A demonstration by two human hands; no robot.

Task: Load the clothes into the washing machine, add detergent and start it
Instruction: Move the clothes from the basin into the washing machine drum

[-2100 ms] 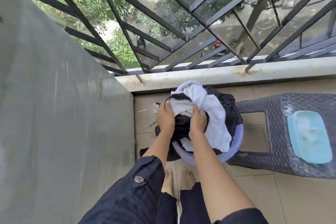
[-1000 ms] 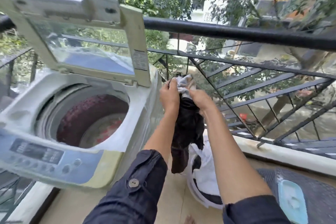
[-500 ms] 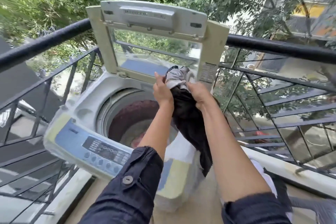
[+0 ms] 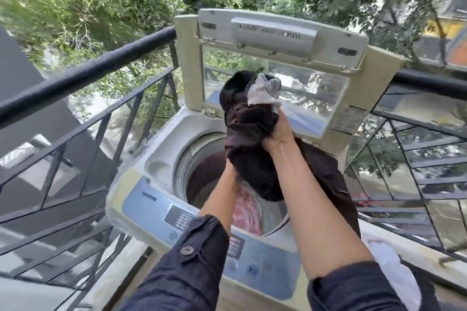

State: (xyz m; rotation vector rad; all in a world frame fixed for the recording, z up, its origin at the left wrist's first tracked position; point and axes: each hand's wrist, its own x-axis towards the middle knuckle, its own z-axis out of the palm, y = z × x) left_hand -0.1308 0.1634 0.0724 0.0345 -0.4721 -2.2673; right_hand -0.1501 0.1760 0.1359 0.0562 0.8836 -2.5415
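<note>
We find the bundle (image 4: 252, 134), dark cloth with a pale rag caught in at its top, held up at the centre of the frame, in front of the raised lid (image 4: 278, 33) and above the washer (image 4: 164, 144). The right hand (image 4: 278, 131) has its grip pinching the bundle high up, fingers curled into the dark cloth just under the pale rag. The left forearm (image 4: 217, 199) runs up into the bundle's lower folds and the left hand is buried there, so we cannot tell how its grip stands.

The next move turns on where the drum (image 4: 202, 174) lies from that grip. Its mouth opens below and a little toward the lower left of the frame, with a pink cloth (image 4: 246, 209) already lying inside. The bundle's long axis does not point down into it. It runs from the upper centre down toward the lower right, and the loose tail trails behind the right forearm toward the washer's right rim. We judge that it hangs at or past that rim, though the arm hides the end. The left arm is the lower one and the nearer to the mouth. So we judge a plain drop risky: the tail wants gathering leftward over the opening before the right hand lets go
</note>
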